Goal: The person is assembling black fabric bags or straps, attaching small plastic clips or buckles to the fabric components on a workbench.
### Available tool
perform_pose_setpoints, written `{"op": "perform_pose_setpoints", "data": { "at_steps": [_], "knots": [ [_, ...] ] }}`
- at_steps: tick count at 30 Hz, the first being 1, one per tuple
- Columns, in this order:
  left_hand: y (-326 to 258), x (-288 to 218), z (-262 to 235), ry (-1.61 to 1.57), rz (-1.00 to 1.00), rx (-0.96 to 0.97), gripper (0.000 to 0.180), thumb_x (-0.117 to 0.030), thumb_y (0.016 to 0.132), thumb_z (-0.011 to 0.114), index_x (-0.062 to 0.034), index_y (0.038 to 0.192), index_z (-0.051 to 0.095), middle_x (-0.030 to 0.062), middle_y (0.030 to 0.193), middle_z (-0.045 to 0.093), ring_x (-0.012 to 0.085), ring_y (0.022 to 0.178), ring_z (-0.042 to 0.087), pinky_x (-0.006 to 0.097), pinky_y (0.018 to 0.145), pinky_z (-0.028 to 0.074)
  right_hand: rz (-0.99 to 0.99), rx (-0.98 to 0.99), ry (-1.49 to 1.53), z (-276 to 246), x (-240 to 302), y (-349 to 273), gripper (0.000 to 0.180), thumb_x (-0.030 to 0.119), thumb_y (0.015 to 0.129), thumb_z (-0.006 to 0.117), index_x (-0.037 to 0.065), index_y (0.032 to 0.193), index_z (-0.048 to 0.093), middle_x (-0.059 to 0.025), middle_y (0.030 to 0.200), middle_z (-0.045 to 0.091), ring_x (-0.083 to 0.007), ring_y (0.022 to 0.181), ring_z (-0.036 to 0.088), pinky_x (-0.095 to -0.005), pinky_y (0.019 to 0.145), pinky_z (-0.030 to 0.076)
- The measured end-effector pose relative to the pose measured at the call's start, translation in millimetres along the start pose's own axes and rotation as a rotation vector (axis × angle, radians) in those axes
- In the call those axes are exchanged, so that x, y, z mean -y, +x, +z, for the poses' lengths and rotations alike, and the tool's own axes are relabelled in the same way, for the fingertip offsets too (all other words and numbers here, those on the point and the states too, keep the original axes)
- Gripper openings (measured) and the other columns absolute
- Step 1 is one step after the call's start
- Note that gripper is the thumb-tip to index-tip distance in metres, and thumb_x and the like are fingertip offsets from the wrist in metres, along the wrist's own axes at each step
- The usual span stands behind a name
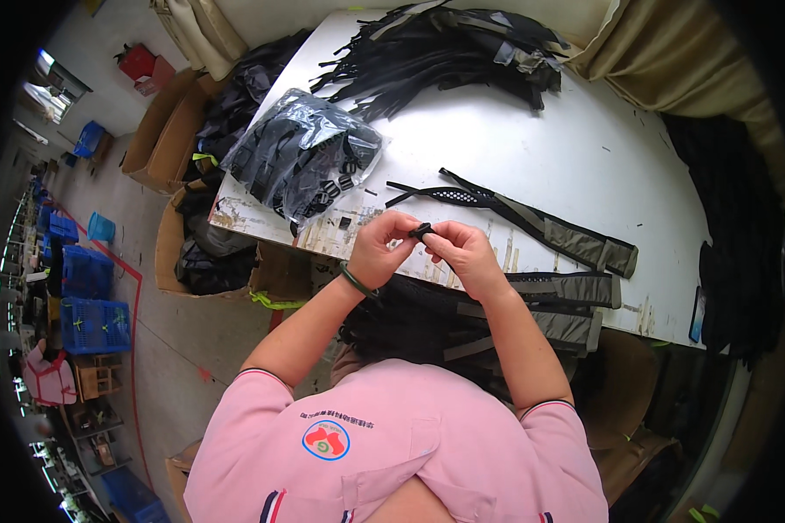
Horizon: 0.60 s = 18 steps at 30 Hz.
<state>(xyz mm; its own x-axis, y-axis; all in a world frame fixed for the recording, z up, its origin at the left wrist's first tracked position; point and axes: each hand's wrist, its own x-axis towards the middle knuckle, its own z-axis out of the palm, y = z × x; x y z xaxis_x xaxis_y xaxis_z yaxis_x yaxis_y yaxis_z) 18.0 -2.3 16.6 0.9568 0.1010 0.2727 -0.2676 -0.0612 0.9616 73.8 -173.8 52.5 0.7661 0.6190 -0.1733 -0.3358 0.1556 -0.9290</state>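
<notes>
Over the table's near edge, both of my hands meet at a small black buckle (421, 231); its exact shape is partly covered by fingers. My left hand (382, 247) pinches it from the left, a dark bangle on that wrist. From the right, my right hand (464, 254) grips it between thumb and fingertips. Just beyond the hands lies a black and grey padded strap (541, 222) with a mesh section and narrow webbing ends. Several similar straps (567, 289) are stacked at the near edge, and some hang over my lap.
A clear plastic bag of black parts (310, 157) sits at the left of the white table (619, 174). Black strips (445, 57) are heaped at the far side. Cardboard boxes (167, 235) with dark material stand left; dark fabric (733, 235) hangs at the right.
</notes>
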Motion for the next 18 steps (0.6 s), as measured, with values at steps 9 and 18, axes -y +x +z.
{"op": "perform_pose_setpoints", "data": {
  "at_steps": [9, 18],
  "knots": [
    [2, -14, 14, 0.246, 0.324, -0.104, 0.024, 0.010, 0.075, 0.068, -0.0017, 0.095, 0.062, 0.0112, 0.098, 0.064, 0.0191, 0.089, 0.064, 0.028, 0.072, 0.052, -0.012, -0.011, 0.248, 3, -9, -4, 0.013, 0.013, 0.089, 0.060, 0.001, 0.093, 0.063, -0.0006, 0.081, 0.061, -0.0075, 0.072, 0.054, -0.0220, 0.066, 0.042],
    [3, -23, 15, 0.486, 0.446, -0.158, 0.026, 0.011, 0.073, 0.068, -0.0032, 0.094, 0.063, 0.0113, 0.094, 0.065, 0.0225, 0.082, 0.065, 0.029, 0.069, 0.053, -0.083, -0.131, 0.149, 10, -7, -8, 0.015, 0.015, 0.090, 0.059, 0.001, 0.095, 0.062, -0.0022, 0.081, 0.061, -0.0075, 0.073, 0.053, -0.0211, 0.067, 0.042]
  ]
}}
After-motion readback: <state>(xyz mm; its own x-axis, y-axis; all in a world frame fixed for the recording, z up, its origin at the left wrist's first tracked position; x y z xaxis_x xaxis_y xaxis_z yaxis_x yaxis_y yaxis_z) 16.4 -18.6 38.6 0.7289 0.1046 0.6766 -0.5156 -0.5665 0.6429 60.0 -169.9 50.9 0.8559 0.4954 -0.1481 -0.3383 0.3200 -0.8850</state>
